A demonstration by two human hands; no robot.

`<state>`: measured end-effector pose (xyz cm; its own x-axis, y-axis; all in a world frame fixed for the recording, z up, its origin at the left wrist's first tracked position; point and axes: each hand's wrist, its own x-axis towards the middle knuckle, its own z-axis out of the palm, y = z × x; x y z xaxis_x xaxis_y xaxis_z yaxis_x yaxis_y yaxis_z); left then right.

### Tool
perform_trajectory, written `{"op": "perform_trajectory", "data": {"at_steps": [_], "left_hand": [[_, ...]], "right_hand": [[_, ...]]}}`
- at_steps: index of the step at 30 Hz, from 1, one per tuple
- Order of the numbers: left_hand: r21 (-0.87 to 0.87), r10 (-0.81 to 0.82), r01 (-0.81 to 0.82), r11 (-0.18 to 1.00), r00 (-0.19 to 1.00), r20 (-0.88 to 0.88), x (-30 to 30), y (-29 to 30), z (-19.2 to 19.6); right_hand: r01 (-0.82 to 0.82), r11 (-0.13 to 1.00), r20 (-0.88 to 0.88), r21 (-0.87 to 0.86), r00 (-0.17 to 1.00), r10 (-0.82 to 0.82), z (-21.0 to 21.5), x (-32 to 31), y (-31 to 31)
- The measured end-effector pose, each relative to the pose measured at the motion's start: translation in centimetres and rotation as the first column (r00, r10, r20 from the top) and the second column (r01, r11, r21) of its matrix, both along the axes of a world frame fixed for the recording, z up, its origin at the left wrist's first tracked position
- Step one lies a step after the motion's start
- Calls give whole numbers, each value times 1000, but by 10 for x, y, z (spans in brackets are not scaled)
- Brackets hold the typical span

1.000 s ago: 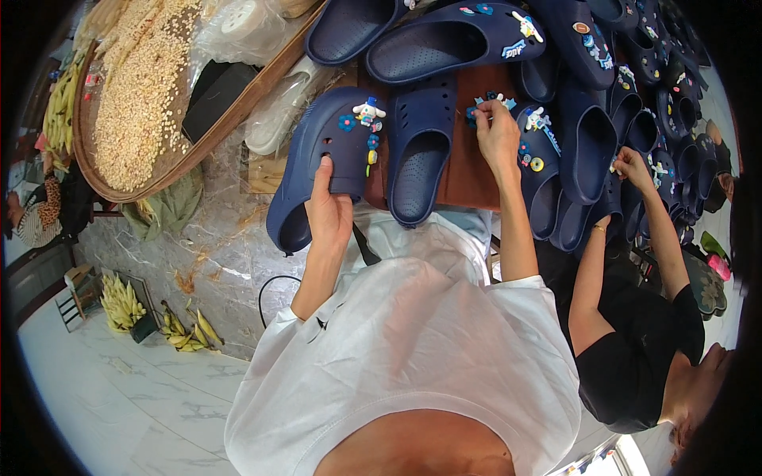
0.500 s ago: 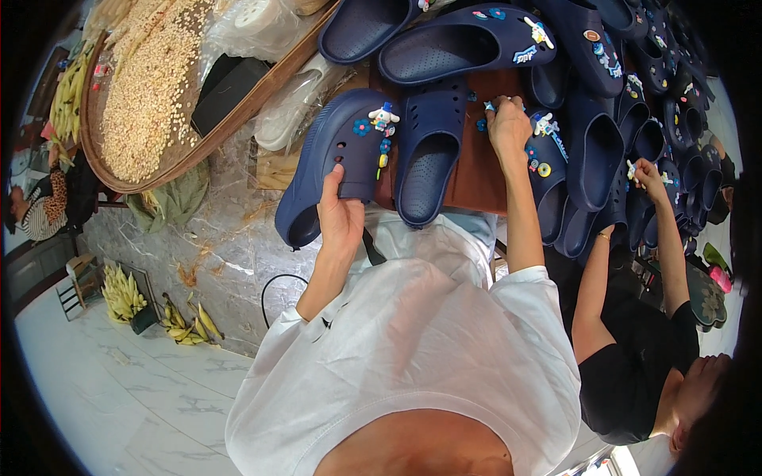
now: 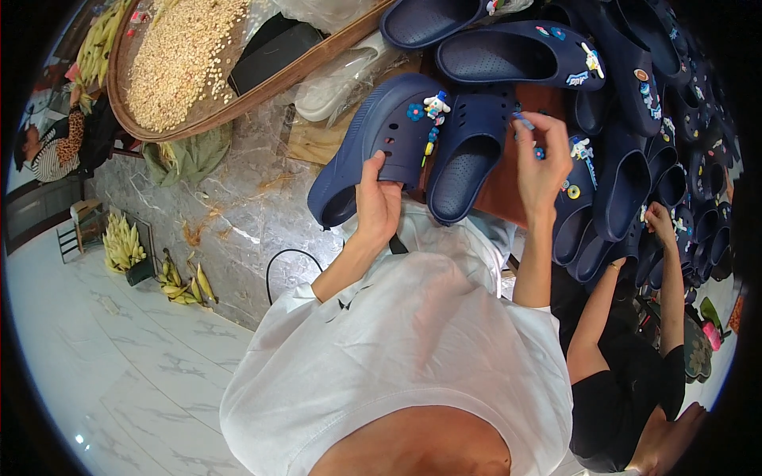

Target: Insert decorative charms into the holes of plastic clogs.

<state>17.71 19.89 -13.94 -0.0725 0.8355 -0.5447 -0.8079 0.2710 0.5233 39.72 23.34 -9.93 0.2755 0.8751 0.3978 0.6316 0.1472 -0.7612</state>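
My left hand [image 3: 377,208] grips a navy clog [image 3: 379,127] at its side, thumb on top near the holes. Along the clog's toe sit a white character charm [image 3: 436,104], a blue flower charm [image 3: 415,112] and several smaller charms. Beside it lies a second navy clog [image 3: 468,163] with bare holes. Above the brown surface [image 3: 508,194] to the right, my right hand [image 3: 545,163] pinches a small blue-and-white charm [image 3: 522,120]. Close to that hand, a blue flower charm [image 3: 539,152] lies on the brown surface.
Many decorated navy clogs [image 3: 623,186] crowd the right. There a co-worker's hand [image 3: 660,222] is among the clogs. At upper left stands a wooden-rimmed tray [image 3: 274,86] of pale kernels, with a plastic-wrapped white shoe [image 3: 337,83] beside it. Corn cobs [image 3: 125,246] are piled on the floor.
My right hand has lifted from the brown surface with a small blue charm between its fingers. The left hand still holds the clog. The whole view has shifted slightly.
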Motion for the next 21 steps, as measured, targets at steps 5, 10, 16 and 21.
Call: {"op": "perform_trajectory", "data": {"at_steps": [5, 10, 16, 21], "left_hand": [[4, 18, -18, 1000, 1000, -16, -1, 1, -5], [17, 18, -18, 1000, 1000, -7, 1, -1, -12], [12, 45, -45, 999, 999, -22, -1, -3, -14], [-9, 34, -35, 999, 995, -90, -1, 0, -13]], "right_hand": [[-374, 914, 12, 155, 926, 377, -9, -63, -14], [-488, 850, 75, 199, 872, 483, -37, -96, -11], [-504, 847, 96, 166, 863, 495, -45, -105, -13], [-494, 859, -18, 132, 865, 501, -34, -104, -18]]}}
